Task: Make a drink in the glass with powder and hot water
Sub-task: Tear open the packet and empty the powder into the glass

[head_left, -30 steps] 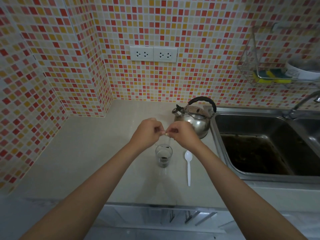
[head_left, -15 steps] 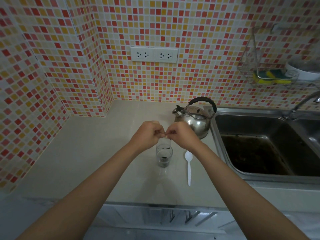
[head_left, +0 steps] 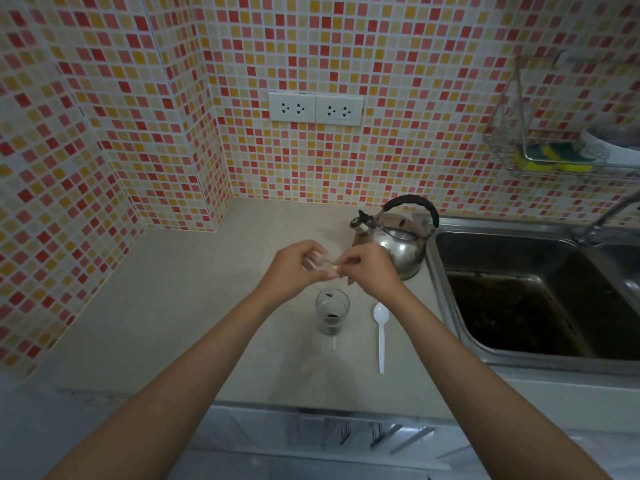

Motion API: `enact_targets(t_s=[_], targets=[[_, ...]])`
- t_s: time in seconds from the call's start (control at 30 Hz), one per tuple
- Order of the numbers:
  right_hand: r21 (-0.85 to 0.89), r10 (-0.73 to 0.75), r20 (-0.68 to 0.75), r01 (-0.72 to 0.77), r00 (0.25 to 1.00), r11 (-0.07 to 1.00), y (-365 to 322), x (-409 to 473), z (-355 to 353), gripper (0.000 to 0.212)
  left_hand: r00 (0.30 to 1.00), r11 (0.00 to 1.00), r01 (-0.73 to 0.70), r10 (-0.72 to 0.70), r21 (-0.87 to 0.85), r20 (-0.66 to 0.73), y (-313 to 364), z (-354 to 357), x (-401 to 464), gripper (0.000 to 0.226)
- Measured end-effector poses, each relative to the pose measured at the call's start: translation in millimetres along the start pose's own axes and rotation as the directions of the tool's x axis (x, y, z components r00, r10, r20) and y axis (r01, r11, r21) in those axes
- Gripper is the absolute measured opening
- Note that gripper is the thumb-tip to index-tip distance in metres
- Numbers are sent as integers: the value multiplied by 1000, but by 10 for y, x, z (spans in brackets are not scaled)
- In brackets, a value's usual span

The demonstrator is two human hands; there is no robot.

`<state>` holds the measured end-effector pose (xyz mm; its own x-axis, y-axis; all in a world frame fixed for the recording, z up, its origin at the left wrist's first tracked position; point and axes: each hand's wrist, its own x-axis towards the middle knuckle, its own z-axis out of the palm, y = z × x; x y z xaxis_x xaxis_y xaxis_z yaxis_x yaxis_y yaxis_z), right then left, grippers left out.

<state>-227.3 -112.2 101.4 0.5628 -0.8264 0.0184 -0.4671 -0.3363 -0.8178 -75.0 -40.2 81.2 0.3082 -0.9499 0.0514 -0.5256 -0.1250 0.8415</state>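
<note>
A small clear glass point(head_left: 331, 312) stands on the beige counter point(head_left: 194, 306) with dark powder at its bottom. Just above it my left hand point(head_left: 294, 270) and my right hand point(head_left: 370, 271) meet, both pinching a small clear packet point(head_left: 325, 263) held roughly level between the fingertips. A white plastic spoon point(head_left: 381, 336) lies on the counter to the right of the glass. A steel kettle point(head_left: 394, 242) with a black handle stands behind my right hand, by the sink edge.
A steel sink point(head_left: 540, 296) with dark, dirty water fills the right side, with a tap point(head_left: 606, 216) behind it. A wire rack point(head_left: 554, 147) with sponges hangs on the tiled wall. Two wall sockets point(head_left: 316, 108) sit above the counter.
The packet hung down into the glass a second ago; now it is lifted and lies level between my fingers. Both hands stay above the glass.
</note>
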Motion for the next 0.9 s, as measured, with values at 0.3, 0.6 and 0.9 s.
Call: enact_targets(t_s=[0.3,0.6,0.9], targets=[[448,298,101,-311,949,838,-15,-76,357,14,916,749,374,-391,-548,90,-373,-160,-331,6],[290,430,36,-421,902,859,223,-178,1457,18,840,799,504,-542,-328,-31,-997,-338,-548,3],[-52,402,-45,-404,914,913,502,-97,1860,20,814,824,566,-564,-34,-141,-1401,7,-445,7]])
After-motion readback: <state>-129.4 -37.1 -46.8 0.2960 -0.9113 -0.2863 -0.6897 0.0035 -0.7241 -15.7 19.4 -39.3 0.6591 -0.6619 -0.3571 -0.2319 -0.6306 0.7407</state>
